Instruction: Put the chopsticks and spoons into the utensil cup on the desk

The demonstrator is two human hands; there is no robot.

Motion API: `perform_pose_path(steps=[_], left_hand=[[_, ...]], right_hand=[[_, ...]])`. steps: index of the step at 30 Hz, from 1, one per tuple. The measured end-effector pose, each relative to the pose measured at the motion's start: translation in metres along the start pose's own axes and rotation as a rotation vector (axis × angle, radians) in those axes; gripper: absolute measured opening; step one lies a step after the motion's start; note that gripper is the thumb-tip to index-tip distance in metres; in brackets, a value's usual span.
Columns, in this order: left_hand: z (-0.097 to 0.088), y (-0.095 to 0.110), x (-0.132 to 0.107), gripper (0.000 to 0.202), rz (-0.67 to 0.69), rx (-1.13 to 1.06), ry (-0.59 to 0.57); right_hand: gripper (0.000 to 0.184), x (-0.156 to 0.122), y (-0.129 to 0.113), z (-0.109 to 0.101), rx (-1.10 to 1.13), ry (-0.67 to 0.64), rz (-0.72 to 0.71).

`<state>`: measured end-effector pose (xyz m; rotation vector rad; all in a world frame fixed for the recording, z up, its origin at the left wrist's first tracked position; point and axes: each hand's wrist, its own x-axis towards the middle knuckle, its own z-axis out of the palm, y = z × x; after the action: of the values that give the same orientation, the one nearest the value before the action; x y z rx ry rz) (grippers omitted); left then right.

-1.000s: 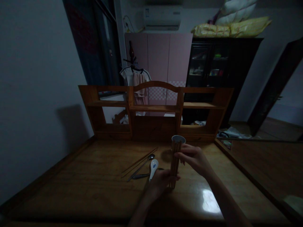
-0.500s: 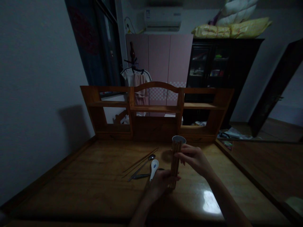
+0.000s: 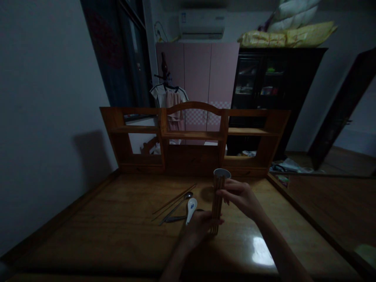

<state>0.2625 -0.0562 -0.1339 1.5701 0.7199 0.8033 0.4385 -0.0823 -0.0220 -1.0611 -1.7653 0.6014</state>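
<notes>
A bundle of brown chopsticks (image 3: 217,199) stands upright between my two hands. My left hand (image 3: 200,226) is closed around its lower part, and my right hand (image 3: 239,196) pinches it near the top. Just behind the bundle is a cup (image 3: 222,172) with a pale round rim, its lower body hidden by the chopsticks and my right hand. Left of my hands lie a white ceramic spoon (image 3: 192,205) with a blue mark, a metal spoon (image 3: 188,194), a pair of loose chopsticks (image 3: 173,199) and another dark utensil (image 3: 176,219), partly covered by the white spoon.
The wooden tabletop (image 3: 117,223) carries a low wooden shelf unit (image 3: 192,135) along its back edge. A wall (image 3: 53,137) closes off the left side. Behind stand a pink wardrobe (image 3: 196,74) and a dark cabinet (image 3: 293,82).
</notes>
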Motion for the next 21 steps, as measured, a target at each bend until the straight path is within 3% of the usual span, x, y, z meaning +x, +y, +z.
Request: perform_pose_path(steps=[21], left_hand=[[-0.0020,0.0013,-0.0014,0.034,0.007,0.061,-0.011]], right_hand=[[0.027,-0.0014,-0.0018,0.0001,0.018,-0.002,0.000]])
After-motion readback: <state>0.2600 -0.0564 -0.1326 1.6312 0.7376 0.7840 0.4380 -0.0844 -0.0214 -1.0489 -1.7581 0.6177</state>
